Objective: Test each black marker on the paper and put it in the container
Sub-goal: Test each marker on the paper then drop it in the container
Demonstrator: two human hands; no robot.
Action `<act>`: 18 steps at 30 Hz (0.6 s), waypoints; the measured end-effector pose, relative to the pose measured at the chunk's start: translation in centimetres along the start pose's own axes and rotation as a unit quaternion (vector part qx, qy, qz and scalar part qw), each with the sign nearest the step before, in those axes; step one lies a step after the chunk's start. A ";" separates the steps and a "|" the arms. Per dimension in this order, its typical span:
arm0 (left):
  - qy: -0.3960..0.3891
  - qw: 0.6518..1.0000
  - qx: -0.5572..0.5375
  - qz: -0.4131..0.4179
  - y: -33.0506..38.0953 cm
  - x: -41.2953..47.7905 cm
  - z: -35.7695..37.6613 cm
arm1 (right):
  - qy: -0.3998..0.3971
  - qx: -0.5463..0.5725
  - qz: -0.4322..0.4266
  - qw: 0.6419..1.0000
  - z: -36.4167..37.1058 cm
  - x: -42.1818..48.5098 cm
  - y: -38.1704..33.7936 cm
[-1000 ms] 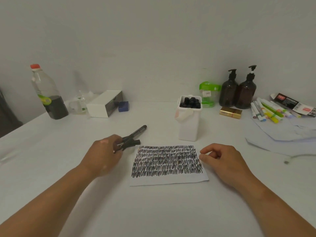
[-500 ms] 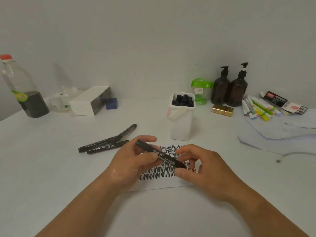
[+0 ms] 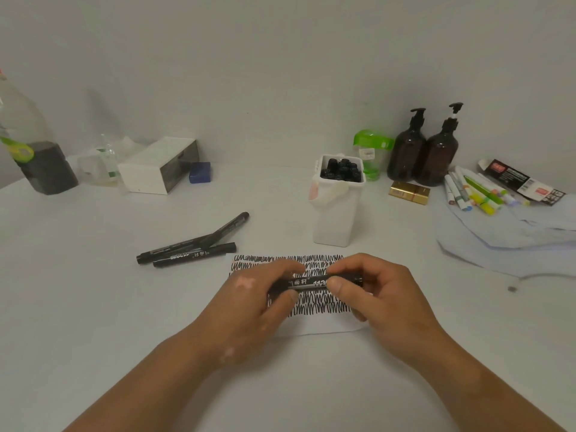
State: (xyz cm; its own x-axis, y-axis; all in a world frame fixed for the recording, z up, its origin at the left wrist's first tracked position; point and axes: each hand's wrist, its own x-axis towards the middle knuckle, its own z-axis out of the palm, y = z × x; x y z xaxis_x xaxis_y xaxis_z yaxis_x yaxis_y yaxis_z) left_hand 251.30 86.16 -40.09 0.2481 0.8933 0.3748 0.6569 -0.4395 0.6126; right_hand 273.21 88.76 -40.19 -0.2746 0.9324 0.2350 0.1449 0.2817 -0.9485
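Both hands hold one black marker (image 3: pixel 311 282) level above the scribbled paper (image 3: pixel 314 328). My left hand (image 3: pixel 249 310) grips its left part and my right hand (image 3: pixel 377 294) pinches its right end; the cap looks on. To the left on the table lie two more black markers (image 3: pixel 190 247), crossing each other. Behind the paper stands the white container (image 3: pixel 335 219), with several black markers upright in it.
Along the back wall are a plastic bottle of dark liquid (image 3: pixel 34 151), a white box (image 3: pixel 159 165), two brown pump bottles (image 3: pixel 424 151) and a gold box (image 3: pixel 409 192). Coloured markers (image 3: pixel 473 194) and light blue cloth (image 3: pixel 511 241) lie at the right.
My left hand took one marker from the pile and carried it over the paper. My right hand came to grip its other end, and the marker has turned from slanted to level.
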 end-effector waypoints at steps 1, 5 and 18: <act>-0.014 1.000 0.004 0.012 0.3 0.0 0.0 | -0.012 0.014 0.000 1.000 0.2 -0.1 0.0; -0.062 0.997 0.003 0.047 1.0 0.1 0.0 | -0.036 0.046 -0.009 0.998 1.1 -0.3 -0.3; -0.085 0.993 -0.014 0.074 1.8 -0.2 0.3 | -0.053 0.085 0.001 0.995 1.7 -0.4 -0.8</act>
State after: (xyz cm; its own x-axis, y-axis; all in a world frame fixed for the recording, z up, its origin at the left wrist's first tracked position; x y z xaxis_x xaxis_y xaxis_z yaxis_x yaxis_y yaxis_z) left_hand 252.64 85.16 -39.24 0.4595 0.8204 0.3403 0.5843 -0.5678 0.5799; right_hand 271.58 87.78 -39.92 -0.3736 0.9017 0.2178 -0.0146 0.2290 -0.9733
